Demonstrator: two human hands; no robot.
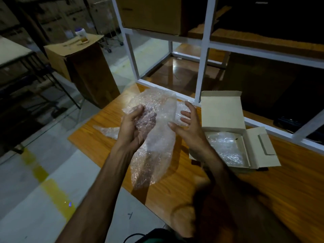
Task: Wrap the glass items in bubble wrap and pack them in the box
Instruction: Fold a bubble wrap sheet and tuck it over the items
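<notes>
My left hand [133, 127] grips a bundle of bubble wrap [157, 134] above the wooden table [263, 181]; something dark shows through the wrap inside its fingers, but I cannot tell what it is. A long tail of the sheet hangs down toward the table. My right hand [187, 123] is beside the wrap on its right, fingers spread, thumb touching the sheet. An open white cardboard box [224, 111] stands to the right with its lid up. Inside it lies a bubble-wrapped bundle [226, 148].
A loose scrap of bubble wrap [108, 131] lies on the table's left edge. A white metal frame [203, 55] with shelves rises behind the table. A tall brown carton [84, 67] carrying a jar [81, 35] stands on the floor at the left.
</notes>
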